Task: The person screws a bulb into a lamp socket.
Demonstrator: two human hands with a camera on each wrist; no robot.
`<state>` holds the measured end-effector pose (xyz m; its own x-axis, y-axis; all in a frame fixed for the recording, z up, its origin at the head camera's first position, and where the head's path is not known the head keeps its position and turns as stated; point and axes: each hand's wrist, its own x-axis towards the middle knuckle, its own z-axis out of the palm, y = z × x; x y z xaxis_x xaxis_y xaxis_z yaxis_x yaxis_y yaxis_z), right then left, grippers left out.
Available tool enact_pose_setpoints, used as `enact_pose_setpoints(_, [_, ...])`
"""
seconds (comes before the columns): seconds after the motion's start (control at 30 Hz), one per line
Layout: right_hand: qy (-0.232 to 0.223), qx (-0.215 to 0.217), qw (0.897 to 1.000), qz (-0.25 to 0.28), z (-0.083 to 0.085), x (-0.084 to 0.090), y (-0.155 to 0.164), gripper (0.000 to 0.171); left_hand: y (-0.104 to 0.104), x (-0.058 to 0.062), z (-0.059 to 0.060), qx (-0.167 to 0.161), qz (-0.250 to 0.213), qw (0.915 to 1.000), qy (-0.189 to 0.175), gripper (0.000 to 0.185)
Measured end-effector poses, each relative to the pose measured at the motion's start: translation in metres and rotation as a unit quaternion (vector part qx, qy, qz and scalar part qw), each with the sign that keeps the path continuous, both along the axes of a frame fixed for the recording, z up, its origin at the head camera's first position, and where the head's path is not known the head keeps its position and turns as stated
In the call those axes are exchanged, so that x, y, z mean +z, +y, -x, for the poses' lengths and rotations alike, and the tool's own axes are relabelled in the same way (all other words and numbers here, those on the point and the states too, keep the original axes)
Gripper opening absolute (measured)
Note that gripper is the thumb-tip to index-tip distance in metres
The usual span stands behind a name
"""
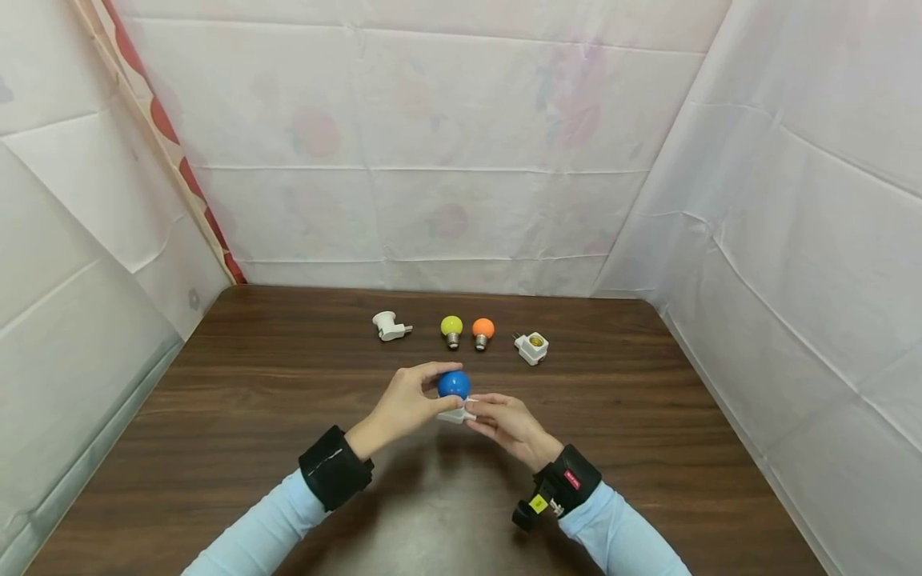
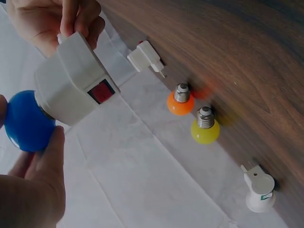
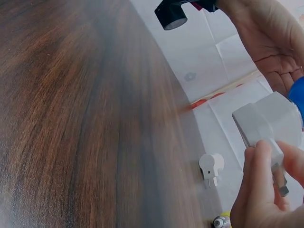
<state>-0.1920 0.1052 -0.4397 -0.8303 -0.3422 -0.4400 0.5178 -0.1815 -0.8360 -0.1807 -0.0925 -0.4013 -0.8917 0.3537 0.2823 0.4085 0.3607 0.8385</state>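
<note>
My left hand pinches a blue light bulb between thumb and fingers. Below the bulb, my right hand grips a white plug-in lamp socket by its plug end. The bulb's base sits in the mouth of the socket, and its metal thread is mostly hidden. A red switch shows on the socket's side in the left wrist view. In the right wrist view, metal plug pins stick out between the right fingers. Both hands are held above the table.
Farther back on the brown wooden table lie a yellow bulb and an orange bulb. A round white socket is to their left, a boxy white socket to their right. White sheets surround the table.
</note>
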Motion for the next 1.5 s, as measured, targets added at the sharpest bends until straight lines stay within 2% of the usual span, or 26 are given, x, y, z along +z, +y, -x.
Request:
enact_pose_setpoints(0.27, [0.002,0.006,1.0,-0.016,-0.001,-0.002,0.003,0.044,-0.005,0.002,0.004,-0.058,0.013,0.9982,-0.008,0.045])
enact_pose_setpoints(0.4, [0.006,0.006,1.0,-0.02,-0.001,-0.003,0.004,0.043,-0.004,0.014,-0.001,-0.082,0.027,0.9963,0.0,0.045])
enact_pose_setpoints(0.5, [0.011,0.005,1.0,-0.021,-0.001,-0.003,0.004,0.04,-0.005,0.014,-0.001,-0.084,0.032,0.996,0.006,0.044])
enact_pose_setpoints(0.67, [0.019,0.011,1.0,-0.02,-0.001,-0.003,0.005,0.036,-0.006,0.001,0.006,-0.067,0.034,0.9971,0.007,0.05])
enact_pose_setpoints(0.83, [0.023,0.019,0.999,-0.021,0.0,-0.004,0.006,0.036,-0.005,-0.002,0.005,-0.063,0.03,0.9975,-0.003,0.06])
enact_pose_setpoints(0.97, [0.028,0.027,0.999,-0.029,0.001,-0.006,0.008,0.038,-0.005,-0.003,0.004,-0.058,0.02,0.9981,-0.011,0.056])
enact_pose_setpoints(1.17, [0.074,0.059,0.993,-0.069,0.002,-0.005,0.011,0.04,-0.003,-0.004,0.003,-0.051,0.014,0.9985,-0.008,0.052])
enact_pose_setpoints(1.27, [0.12,0.076,0.982,-0.123,0.002,-0.003,0.014,0.041,-0.002,-0.005,0.003,-0.048,0.008,0.9988,-0.007,0.05])
enact_pose_setpoints(1.33, [0.171,0.091,0.966,-0.169,0.002,-0.002,0.016,0.04,-0.002,-0.006,0.003,-0.046,0.003,0.9989,-0.005,0.05])
enact_pose_setpoints(1.4, [0.234,0.102,0.942,-0.217,0.002,-0.002,0.016,0.038,-0.002,-0.006,0.003,-0.044,0.001,0.999,-0.003,0.05])
enact_pose_setpoints(1.5, [0.341,0.105,0.889,-0.288,-0.001,0.0,0.015,0.036,-0.001,-0.006,0.002,-0.042,-0.001,0.9991,0.002,0.05])
